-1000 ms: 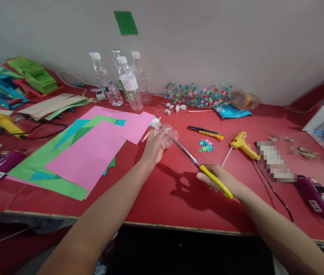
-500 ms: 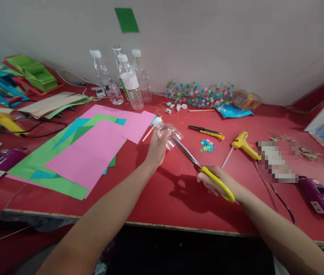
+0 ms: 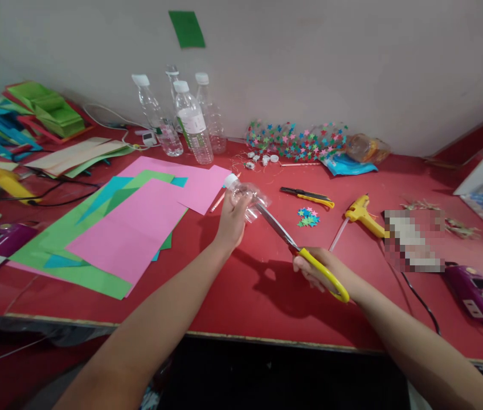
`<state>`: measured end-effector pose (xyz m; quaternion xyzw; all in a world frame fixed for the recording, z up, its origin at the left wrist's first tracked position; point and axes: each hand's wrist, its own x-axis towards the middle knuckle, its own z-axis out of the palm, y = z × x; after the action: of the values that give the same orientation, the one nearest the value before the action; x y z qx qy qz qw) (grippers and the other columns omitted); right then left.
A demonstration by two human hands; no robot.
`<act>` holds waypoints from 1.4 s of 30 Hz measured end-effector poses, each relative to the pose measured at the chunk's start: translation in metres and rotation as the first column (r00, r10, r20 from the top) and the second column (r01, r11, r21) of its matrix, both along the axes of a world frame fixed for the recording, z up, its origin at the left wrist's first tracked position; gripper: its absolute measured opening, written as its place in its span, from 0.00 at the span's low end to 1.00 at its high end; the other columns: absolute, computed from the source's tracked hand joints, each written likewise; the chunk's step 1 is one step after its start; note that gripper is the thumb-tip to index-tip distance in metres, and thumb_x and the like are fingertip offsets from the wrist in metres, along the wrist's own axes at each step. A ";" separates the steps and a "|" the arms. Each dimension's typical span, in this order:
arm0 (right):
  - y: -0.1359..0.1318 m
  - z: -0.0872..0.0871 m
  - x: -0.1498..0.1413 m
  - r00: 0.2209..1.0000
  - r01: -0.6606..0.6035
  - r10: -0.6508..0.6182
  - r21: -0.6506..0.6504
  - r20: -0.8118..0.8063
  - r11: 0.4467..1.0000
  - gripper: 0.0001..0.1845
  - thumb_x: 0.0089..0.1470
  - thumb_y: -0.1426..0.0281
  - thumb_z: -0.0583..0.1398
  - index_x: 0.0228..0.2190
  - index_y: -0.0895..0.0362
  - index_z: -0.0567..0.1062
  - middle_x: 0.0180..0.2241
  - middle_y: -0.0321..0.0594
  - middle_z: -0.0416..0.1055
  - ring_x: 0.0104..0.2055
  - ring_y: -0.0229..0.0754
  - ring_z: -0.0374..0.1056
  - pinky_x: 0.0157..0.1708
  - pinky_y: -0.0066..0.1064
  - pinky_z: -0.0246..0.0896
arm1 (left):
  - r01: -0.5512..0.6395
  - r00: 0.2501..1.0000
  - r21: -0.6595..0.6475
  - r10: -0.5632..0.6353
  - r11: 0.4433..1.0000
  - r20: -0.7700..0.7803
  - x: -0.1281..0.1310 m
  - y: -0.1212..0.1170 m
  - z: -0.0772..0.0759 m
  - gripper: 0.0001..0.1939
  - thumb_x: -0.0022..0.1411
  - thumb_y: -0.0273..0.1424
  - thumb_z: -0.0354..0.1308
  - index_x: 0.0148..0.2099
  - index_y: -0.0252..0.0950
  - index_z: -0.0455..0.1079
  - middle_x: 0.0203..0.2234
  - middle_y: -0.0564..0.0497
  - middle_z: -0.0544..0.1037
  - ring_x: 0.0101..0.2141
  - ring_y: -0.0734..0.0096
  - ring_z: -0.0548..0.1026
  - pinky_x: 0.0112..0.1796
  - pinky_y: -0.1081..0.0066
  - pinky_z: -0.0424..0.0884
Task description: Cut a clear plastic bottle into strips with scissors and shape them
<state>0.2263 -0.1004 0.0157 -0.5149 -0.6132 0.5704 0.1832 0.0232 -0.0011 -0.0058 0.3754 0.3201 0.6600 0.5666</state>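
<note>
My left hand (image 3: 233, 219) is closed round the cut-off top of a clear plastic bottle (image 3: 253, 210), its white cap (image 3: 231, 180) pointing up and to the left. In my right hand (image 3: 320, 265) are the yellow handles of a pair of scissors (image 3: 282, 228). The long blades reach up-left, and their tips meet the bottle piece beside my left thumb. Whether the tips lie inside the plastic or against it I cannot tell. Both hands are above the red table (image 3: 224, 296). To the right of the bottle piece lies a small heap of paper stars (image 3: 308, 217).
Pink and green paper sheets (image 3: 130, 228) spread at left. Several empty bottles (image 3: 194, 128) stand by the wall, near a star-covered bottle (image 3: 297, 140) lying down. A utility knife (image 3: 307, 197), a yellow glue gun (image 3: 365, 216) with its cord, and a purple power strip (image 3: 481, 296) lie at right.
The bottle piece and my left hand have shifted very slightly left. The scissors and my right hand look almost unchanged.
</note>
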 end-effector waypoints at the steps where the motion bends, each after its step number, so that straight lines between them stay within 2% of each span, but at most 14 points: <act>1: 0.000 -0.001 0.000 1.000 -0.001 0.001 0.003 0.004 1.000 0.28 0.53 0.42 0.57 0.27 0.56 0.66 0.17 0.27 0.56 0.16 0.31 0.55 0.16 0.24 0.51 | -0.010 1.000 0.002 0.010 1.000 -0.007 0.000 0.000 0.000 0.12 0.55 0.34 0.63 0.41 0.41 0.65 0.36 0.53 0.74 0.42 0.66 0.75 0.50 0.59 0.69; 11: 0.000 -0.008 0.003 1.000 0.005 -0.005 0.020 0.016 1.000 0.26 0.54 0.46 0.59 0.26 0.56 0.65 0.18 0.27 0.56 0.17 0.31 0.56 0.16 0.23 0.51 | -0.016 1.000 0.027 0.016 1.000 -0.021 0.002 -0.002 0.002 0.11 0.55 0.32 0.62 0.41 0.41 0.65 0.36 0.52 0.73 0.39 0.67 0.74 0.49 0.59 0.70; 21: -0.005 0.000 -0.007 0.996 0.080 -0.079 -0.020 0.028 0.997 0.28 0.53 0.42 0.55 0.26 0.55 0.64 0.16 0.26 0.54 0.15 0.30 0.53 0.14 0.23 0.50 | -0.039 0.997 0.063 0.043 0.997 -0.066 -0.001 0.004 -0.007 0.11 0.58 0.33 0.61 0.43 0.42 0.65 0.38 0.52 0.73 0.40 0.69 0.74 0.49 0.61 0.69; 29: -0.003 -0.003 -0.008 0.995 0.084 -0.084 -0.004 0.056 0.996 0.28 0.52 0.42 0.56 0.24 0.55 0.62 0.14 0.25 0.53 0.13 0.30 0.52 0.12 0.24 0.49 | -0.050 0.988 0.149 0.071 0.988 -0.137 -0.006 0.013 -0.016 0.11 0.59 0.33 0.59 0.44 0.40 0.63 0.37 0.53 0.73 0.38 0.71 0.75 0.48 0.62 0.71; 34: -0.003 -0.012 -0.003 0.999 0.038 -0.039 0.035 0.012 0.999 0.28 0.54 0.42 0.55 0.28 0.56 0.65 0.16 0.27 0.55 0.16 0.31 0.54 0.14 0.23 0.49 | 0.026 0.984 0.256 0.021 0.966 -0.177 -0.007 0.015 -0.017 0.11 0.62 0.34 0.58 0.45 0.40 0.61 0.36 0.53 0.73 0.35 0.73 0.76 0.43 0.64 0.74; 42: -0.004 -0.006 -0.007 0.998 0.062 -0.062 0.017 0.021 0.998 0.28 0.55 0.43 0.54 0.26 0.56 0.65 0.16 0.26 0.54 0.14 0.30 0.53 0.14 0.23 0.50 | 0.075 0.985 0.249 -0.033 0.966 -0.171 -0.007 0.013 -0.016 0.12 0.62 0.35 0.59 0.45 0.39 0.60 0.37 0.53 0.72 0.34 0.73 0.76 0.41 0.63 0.75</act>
<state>0.2195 -0.1049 0.0099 -0.5382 -0.6036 0.5538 0.1984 0.0158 0.0124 -0.0221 0.5069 0.2682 0.6465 0.5031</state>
